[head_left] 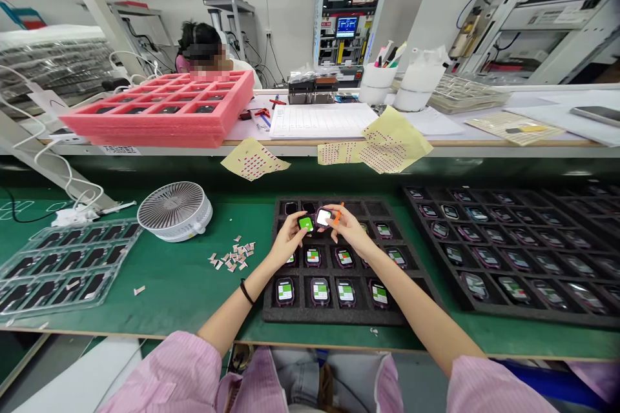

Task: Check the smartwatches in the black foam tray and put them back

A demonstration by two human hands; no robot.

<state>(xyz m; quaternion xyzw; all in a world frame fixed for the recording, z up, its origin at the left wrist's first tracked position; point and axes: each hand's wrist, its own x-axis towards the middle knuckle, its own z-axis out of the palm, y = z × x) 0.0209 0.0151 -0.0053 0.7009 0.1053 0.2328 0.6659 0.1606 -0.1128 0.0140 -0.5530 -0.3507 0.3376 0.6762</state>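
Both of my hands are raised over a black foam tray of square watch bodies with lit screens. My left hand is closed on a smartwatch whose screen glows green. Right beside it, a second smartwatch with a white screen and purplish rim is in the fingers of my right hand. A thin orange stick-like tool also pokes up from that hand; its lower end is hidden. In the tray's front row, a watch body shows a green and white screen.
A round fan stands left of the tray, near a scatter of small pale pieces. Clear plastic trays lie far left, more black trays to the right. Pink foam trays sit on the shelf; a person is behind.
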